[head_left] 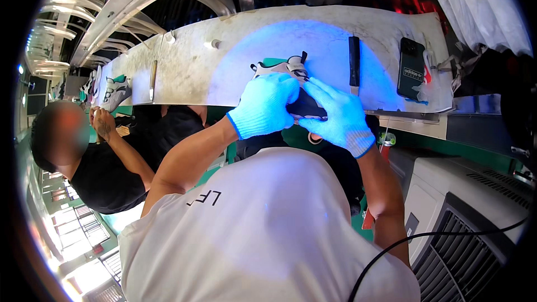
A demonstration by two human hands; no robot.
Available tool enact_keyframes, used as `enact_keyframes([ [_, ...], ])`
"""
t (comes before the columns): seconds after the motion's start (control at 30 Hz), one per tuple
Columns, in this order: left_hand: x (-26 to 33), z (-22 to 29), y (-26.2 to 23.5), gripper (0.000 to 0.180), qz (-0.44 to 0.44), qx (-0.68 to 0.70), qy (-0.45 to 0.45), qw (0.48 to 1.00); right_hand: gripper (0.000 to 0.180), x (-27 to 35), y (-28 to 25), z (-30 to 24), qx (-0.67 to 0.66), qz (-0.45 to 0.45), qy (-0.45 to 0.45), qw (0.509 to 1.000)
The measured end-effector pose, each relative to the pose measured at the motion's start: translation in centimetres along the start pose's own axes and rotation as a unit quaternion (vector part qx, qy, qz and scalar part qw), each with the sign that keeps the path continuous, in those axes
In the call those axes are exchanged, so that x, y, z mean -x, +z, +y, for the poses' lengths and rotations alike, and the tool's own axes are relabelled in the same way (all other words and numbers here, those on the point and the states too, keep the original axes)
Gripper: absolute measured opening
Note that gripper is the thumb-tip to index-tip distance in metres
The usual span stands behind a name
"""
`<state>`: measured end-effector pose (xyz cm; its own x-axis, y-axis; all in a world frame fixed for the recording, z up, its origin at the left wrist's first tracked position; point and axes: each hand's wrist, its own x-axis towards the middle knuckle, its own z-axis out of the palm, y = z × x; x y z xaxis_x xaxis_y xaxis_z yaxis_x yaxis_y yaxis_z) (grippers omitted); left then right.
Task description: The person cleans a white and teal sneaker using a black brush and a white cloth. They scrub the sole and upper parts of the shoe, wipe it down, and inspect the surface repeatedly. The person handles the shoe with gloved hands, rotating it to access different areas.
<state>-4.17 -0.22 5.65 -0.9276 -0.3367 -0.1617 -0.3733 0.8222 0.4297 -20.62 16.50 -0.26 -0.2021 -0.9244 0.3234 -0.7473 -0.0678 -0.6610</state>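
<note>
Sneaker [288, 70], white and grey with a dark sole, is sitting near the picture's centre, at the front edge of a worn metal workbench [190, 72] under a patch of blue light. Both gloved hands are gripping it: left hand [263, 105] is wrapping its near side, right hand [338, 116] is closing on it from four o'clock. A dark tool [354, 62] is lying at two o'clock, a black phone [411, 68] farther out at three o'clock. Another sneaker [116, 90] is resting at nine o'clock.

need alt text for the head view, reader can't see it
Two hands in pale knit gloves, left hand and right hand, grip a grey-and-white sports shoe at a long blue-lit metal workbench. A black phone lies to the right.
</note>
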Motion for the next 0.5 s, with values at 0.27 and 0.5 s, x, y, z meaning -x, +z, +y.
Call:
enact_keyframes([
  [0.27,-1.0,-0.9,-0.9,0.050,0.000,0.070,0.008,0.997,0.080,-0.9,-0.8,-0.5,-0.028,-0.025,0.013,0.999],
  [0.5,-2.9,-2.6,-1.6,0.053,-0.049,0.099,0.093,0.989,0.063,-4.1,-2.2,-1.6,-0.108,-0.120,0.183,0.970],
])
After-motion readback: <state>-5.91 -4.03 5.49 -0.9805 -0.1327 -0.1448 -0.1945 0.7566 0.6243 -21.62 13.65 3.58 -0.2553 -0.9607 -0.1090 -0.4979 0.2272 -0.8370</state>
